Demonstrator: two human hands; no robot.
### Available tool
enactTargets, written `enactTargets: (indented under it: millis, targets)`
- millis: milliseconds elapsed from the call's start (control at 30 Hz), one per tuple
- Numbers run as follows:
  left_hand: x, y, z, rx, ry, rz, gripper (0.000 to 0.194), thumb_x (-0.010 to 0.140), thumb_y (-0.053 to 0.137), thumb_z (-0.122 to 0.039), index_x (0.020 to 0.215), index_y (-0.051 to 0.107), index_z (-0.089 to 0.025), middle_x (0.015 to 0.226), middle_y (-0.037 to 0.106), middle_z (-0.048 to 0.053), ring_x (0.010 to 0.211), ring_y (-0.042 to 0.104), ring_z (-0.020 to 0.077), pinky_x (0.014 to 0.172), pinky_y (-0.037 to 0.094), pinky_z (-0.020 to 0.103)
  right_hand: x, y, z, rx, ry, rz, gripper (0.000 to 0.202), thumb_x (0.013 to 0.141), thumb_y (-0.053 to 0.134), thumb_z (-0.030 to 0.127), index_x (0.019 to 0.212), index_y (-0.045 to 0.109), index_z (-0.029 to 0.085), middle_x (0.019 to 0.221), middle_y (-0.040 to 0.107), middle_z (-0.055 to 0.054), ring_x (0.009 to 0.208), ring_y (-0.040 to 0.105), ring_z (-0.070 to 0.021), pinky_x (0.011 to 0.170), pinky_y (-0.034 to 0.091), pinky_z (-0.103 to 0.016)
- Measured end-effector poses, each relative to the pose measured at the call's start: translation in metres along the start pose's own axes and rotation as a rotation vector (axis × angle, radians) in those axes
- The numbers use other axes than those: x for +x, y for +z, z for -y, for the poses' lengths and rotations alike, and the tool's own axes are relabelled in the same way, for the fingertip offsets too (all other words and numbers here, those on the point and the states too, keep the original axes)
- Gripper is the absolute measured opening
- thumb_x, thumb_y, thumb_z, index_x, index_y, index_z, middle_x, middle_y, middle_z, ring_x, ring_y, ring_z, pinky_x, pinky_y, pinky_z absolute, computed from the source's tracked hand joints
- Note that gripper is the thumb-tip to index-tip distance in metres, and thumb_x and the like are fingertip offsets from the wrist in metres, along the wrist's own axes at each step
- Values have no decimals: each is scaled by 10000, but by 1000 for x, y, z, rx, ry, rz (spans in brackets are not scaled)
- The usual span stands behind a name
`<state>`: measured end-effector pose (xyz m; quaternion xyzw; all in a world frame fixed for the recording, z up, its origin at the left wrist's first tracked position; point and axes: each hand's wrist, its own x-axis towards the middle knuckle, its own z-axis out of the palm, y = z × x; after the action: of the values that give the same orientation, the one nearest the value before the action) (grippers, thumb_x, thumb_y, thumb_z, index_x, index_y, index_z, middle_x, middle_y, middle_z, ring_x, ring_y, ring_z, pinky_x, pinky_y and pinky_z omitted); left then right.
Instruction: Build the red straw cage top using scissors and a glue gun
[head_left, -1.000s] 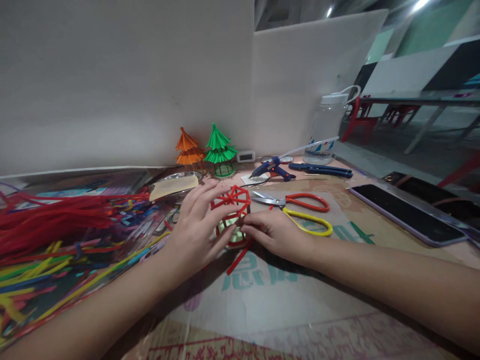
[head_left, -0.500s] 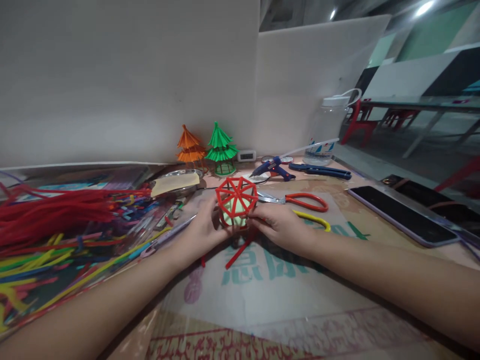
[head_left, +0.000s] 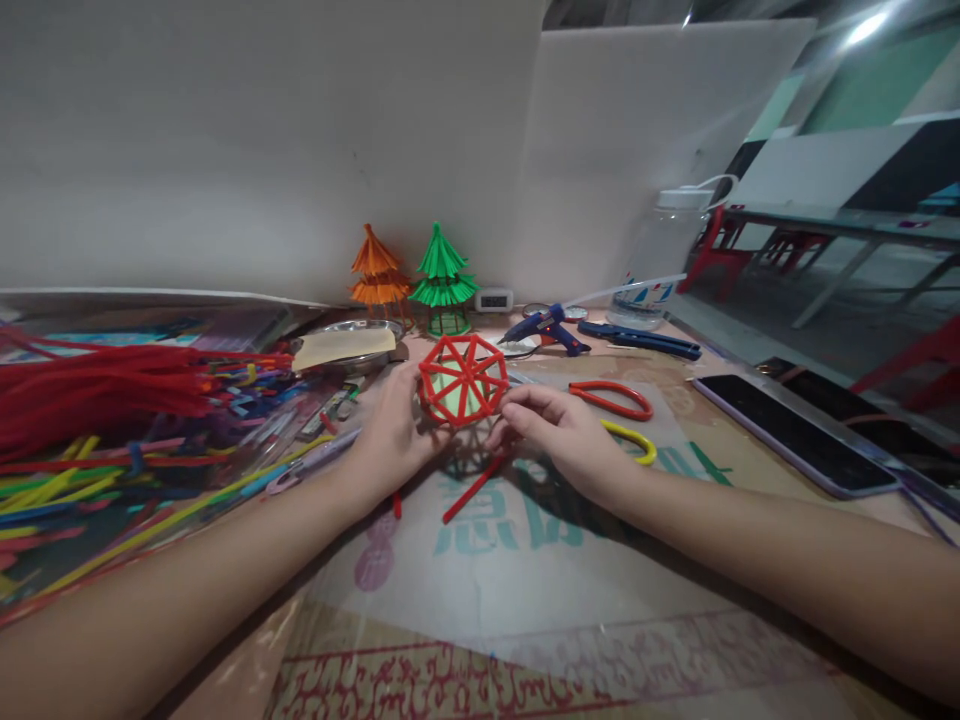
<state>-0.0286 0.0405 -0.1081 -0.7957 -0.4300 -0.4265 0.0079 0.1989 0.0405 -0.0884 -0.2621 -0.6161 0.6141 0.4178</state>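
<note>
An eight-sided red pipe-cleaner frame with spokes meeting at its centre (head_left: 466, 378) is held up over the work sheet, its spoked face tilted toward me. Pale green shows through the spokes. My left hand (head_left: 394, 425) grips the frame at its left edge, thumb below. Close by the frame's right edge, my right hand (head_left: 551, 430) has its fingers curled and pinched together; whatever is between the fingertips is hidden. Under the right fingers lies a loose red pipe-cleaner piece (head_left: 472, 492). Another short red piece (head_left: 397, 505) lies below my left wrist.
Orange (head_left: 377, 270) and green (head_left: 444, 280) pipe-cleaner tree-like models stand at the back. Beyond my right hand are a glue gun (head_left: 540, 328), red-handled scissors (head_left: 613, 400), a yellow handle (head_left: 634, 440) and a phone (head_left: 799, 430). Red pipe cleaners (head_left: 97, 390) pile up at left.
The frame has been tipped, so its spoked face shows more fully and its lower part less. My right fingertips have drawn back slightly from its lower side. The view has shifted a little.
</note>
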Motion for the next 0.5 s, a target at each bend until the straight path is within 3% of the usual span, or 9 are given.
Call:
enactTargets:
  millis: [133,300,500]
  targets:
    - [-2,1,2,85,-21,-31,584,772,687,-238,1302,453,-163,1232,539,145,1168,534,317,1005,451,498,0,3,1,80,24,8,338,812,748,467,935,583,200,748,737,-14,676,699,-139,677,568,-290]
    - [-2,-1,3,200,51,-85,558,831,658,-302,1329,430,-194,1250,537,138,1179,516,318,1010,433,504,0,7,3,125,77,-14,309,791,766,416,867,559,198,742,734,-17,680,711,-144,700,574,-296]
    - [-1,-2,2,216,45,-64,550,829,650,-300,1331,457,-191,1244,550,138,1176,513,329,1015,423,514,3,5,-3,135,99,-14,330,771,780,435,882,593,186,780,722,-23,716,708,-147,739,577,-311]
